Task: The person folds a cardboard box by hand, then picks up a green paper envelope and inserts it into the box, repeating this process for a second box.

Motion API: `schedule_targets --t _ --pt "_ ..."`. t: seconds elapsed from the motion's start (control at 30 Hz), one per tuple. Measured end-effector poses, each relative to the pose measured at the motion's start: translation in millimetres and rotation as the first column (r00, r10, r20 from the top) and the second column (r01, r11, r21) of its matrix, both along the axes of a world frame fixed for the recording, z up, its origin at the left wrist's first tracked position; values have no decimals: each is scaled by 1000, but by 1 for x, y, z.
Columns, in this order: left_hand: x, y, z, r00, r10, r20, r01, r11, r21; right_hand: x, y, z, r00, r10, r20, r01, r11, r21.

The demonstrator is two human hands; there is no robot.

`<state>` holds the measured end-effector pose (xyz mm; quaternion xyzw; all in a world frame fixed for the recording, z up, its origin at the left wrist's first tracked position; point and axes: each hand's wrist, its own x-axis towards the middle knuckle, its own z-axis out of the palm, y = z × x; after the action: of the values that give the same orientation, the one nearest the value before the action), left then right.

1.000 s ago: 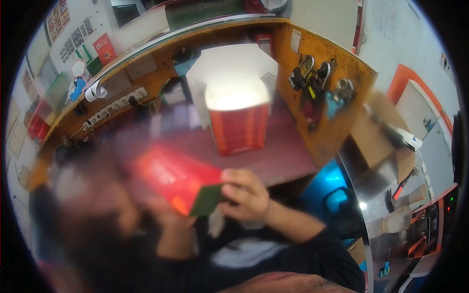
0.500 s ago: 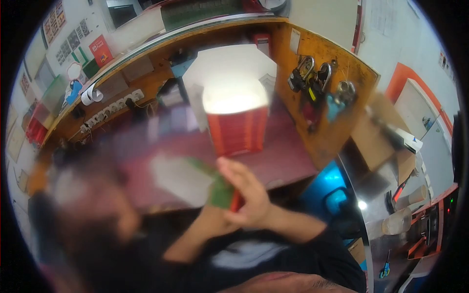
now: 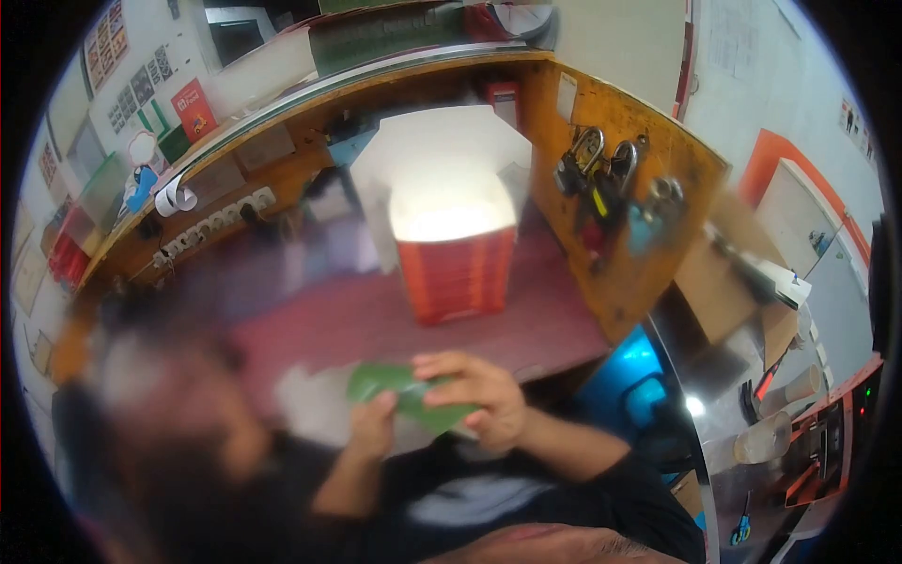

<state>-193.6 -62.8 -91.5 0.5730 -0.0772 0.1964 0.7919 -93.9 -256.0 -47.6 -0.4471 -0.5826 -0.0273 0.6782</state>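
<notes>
My left hand (image 3: 371,428) and my right hand (image 3: 484,399) are both closed on a green, slightly curved flat piece (image 3: 399,390). The left thumb presses on its face near the lower left. The right fingers wrap over its right end. I cannot tell what kind of thing the green piece is. Behind and left of the hands lies a blurred white shape (image 3: 305,390), partly covered by the left hand and the green piece. Beyond the hands stands a red and orange striped carton (image 3: 458,282), upright with its white top flaps spread wide.
A maroon tabletop (image 3: 554,320) lies under the carton. Padlocks (image 3: 587,155) hang on the wooden side panel (image 3: 676,179) at right. A row of sockets (image 3: 216,221) runs along the back left. Blue-handled scissors (image 3: 741,528) lie at lower right. A blurred person's head (image 3: 169,376) fills the left.
My hands have moved apart, and the green piece now shows broad between them instead of pressed between the palms. The view has shifted slightly, so the carton sits lower.
</notes>
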Motion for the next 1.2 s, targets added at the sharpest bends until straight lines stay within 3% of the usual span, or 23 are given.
schedule_targets --t 0.07,0.13,0.2,0.27,0.33,0.4,0.43,0.5,0.6,0.67,0.73,0.77,0.87,0.9,1.0,1.1,1.2 --pt "-6 -6 18 999 -19 -35 27 973 230 4 -2 1 999 -33 8 33 998 -59" --pt "-9 -12 15 999 -22 -42 31 973 227 6 -5 3 992 -107 61 115 982 -152" --pt "-12 -16 21 997 -66 -50 74 979 189 6 1 -2 971 -189 144 209 969 -134" --pt "-7 -14 -2 996 89 3 -80 874 479 8 6 -8 950 -245 191 268 957 -107" --pt "-6 -11 -17 994 107 23 -104 863 494 9 10 -12 941 -270 204 291 954 -79" --pt "1 -17 0 1000 -5 2 5 970 245 8 17 -14 909 -315 273 343 938 -60" --pt "3 -15 3 999 42 33 -51 931 363 6 18 -16 890 -339 305 370 928 -50" --pt "6 -7 7 986 119 112 -162 802 575 -6 15 -12 931 -280 233 313 943 -117" --pt "4 -7 19 978 180 101 -204 767 608 -6 10 -12 971 -206 117 227 952 -207" --pt "-3 1 48 996 90 6 -69 711 700 3 9 -14 983 -183 -4 177 954 -241" --pt "-5 10 65 997 -18 -75 68 659 749 12 4 -7 970 -243 22 242 945 -222" --pt "-1 12 77 987 -158 -11 103 592 799 16 2 -6 970 -242 4 237 947 -218" --pt "-4 15 84 905 -408 -122 333 502 798 22 1 1 976 -215 -27 202 950 -238" --pt "-8 15 85 896 -409 -172 365 459 810 22 1 4 978 -202 -48 183 948 -261" --pt "-14 13 96 893 -432 -123 343 479 809 21 3 3 978 -139 -154 95 960 -262" --pt "-20 30 96 938 -329 -107 257 457 852 26 7 -15 959 -111 -260 90 992 -90" --pt "-35 46 86 999 -26 -38 45 389 920 29 8 -18 955 -121 -271 145 987 69"
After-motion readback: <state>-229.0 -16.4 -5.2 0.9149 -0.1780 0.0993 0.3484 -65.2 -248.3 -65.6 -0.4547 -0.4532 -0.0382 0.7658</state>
